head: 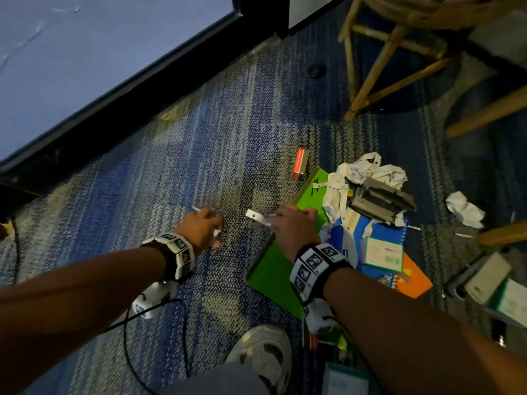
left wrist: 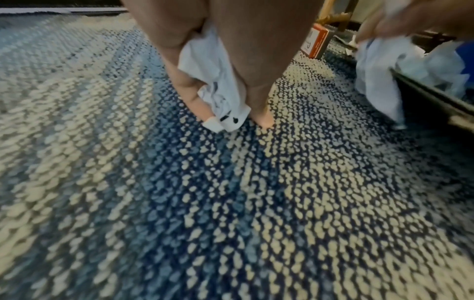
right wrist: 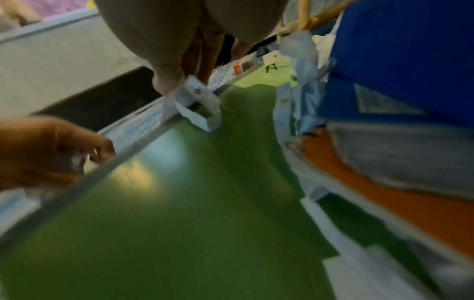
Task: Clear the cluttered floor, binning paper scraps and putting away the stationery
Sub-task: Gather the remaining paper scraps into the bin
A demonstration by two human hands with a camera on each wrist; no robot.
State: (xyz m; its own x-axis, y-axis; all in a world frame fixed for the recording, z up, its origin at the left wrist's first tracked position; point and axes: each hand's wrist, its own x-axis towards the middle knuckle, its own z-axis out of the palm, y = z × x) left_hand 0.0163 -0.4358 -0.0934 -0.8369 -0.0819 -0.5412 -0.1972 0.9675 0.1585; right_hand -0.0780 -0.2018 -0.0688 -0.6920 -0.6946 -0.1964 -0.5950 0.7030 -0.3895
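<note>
Our left grip point(head: 204, 223) holds crumpled white paper scraps point(left wrist: 218, 81) between curled fingers, low over the blue carpet point(head: 142, 181). Our right grip point(head: 291, 226) pinches a thin white paper strip point(head: 256, 216) above the green folder's point(head: 273, 269) edge. We see more crumpled paper point(head: 368, 172) piled on the folder, beside a blue and orange notebook point(head: 399, 275). A grey stapler point(head: 382, 201) rests on that pile. A small red box point(head: 300, 163) lies on the carpet near the folder.
</note>
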